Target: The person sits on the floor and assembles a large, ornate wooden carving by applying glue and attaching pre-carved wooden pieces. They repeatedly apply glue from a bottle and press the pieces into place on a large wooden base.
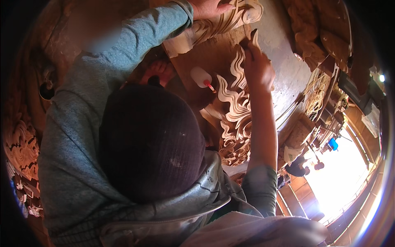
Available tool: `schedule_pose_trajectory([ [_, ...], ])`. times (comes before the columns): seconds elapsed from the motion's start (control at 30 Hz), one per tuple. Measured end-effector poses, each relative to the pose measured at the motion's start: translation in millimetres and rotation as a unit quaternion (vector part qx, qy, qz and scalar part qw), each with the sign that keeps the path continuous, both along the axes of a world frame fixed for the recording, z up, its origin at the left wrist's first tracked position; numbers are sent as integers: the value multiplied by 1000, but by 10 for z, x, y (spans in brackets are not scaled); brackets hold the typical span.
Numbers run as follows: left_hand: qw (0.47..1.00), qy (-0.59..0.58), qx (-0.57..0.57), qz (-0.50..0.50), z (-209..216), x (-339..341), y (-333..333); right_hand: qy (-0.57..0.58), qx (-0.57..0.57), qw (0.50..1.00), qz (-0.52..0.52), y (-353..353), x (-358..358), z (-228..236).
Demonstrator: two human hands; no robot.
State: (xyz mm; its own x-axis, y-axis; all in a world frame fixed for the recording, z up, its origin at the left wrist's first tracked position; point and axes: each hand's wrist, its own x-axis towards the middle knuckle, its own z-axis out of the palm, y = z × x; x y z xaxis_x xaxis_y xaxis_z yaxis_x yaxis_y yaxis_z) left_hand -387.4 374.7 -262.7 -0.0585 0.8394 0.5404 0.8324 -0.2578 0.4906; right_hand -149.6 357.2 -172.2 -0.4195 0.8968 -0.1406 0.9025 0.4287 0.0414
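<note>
My left hand (210, 8) rests against a carved wooden piece (226, 20) at the top edge. One finger is stretched out, and the frame cuts off part of the hand. To its lower right, my right hand (258, 69) is closed around the upper end of a long carving (235, 103) with pale wavy fronds. A narrow pointed tip pokes out above the fingers. My right forearm hides part of that carving. Left of it lies a whitish bottle (200, 77) with a red nozzle.
A rounded form in dark cloth (152, 144) fills the middle, with bare toes (161, 71) beyond it. More carved wood (306, 33) lies at the upper right and at the left edge (22, 144). A bundle of cord (317, 92) sits at the right, before a bright opening (337, 173).
</note>
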Motion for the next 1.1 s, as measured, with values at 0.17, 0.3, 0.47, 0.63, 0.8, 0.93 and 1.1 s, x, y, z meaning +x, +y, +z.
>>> schedule_pose_trajectory([
  [0.17, 1000, 13, 8, 15, 25, -59, -55, 14, -14, 999, 46, -280, 314, -1],
  [0.3, 1000, -22, 10, -3, -33, -9, 35, 5, 43, 996, 77, 31, 168, -90],
  [0.47, 1000, 4, 20, 12, -39, -62, -4, 5, 13, 999, 40, 9, 102, -60],
  [0.63, 999, 18, 37, 30, 17, -77, -53, 20, -22, 998, 48, -194, 258, 44],
  [0.8, 999, -34, 16, -5, -41, 19, 55, 0, 49, 996, 73, 255, -19, -154],
  [0.93, 999, -21, 42, 10, -45, -36, -15, 19, 58, 994, 90, -11, 203, -95],
  [1.1, 999, 2, 17, 39, -51, -67, -60, 116, -14, 990, 78, -93, 137, -24],
])
